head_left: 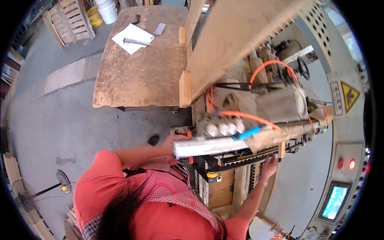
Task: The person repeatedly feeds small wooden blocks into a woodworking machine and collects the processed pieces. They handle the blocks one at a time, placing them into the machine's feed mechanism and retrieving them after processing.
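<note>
My left hand is at the left end of a pale bar on a woodworking machine. Its fingers are blurred and partly hidden there, so I cannot tell what they hold. Farther right, my right hand reaches up to the dark toothed rail, close beside a small wooden piece. Its fingertips blend into the machine parts, and their grip is unclear. Above the bar are several round silvery cylinders, a blue tube and an orange hose.
A large wooden panel slants across the machine's far side. Beyond it stands a brown worktable bearing paper and a caliper. The control panel is at right; a floor fan and a pallet are at left.
</note>
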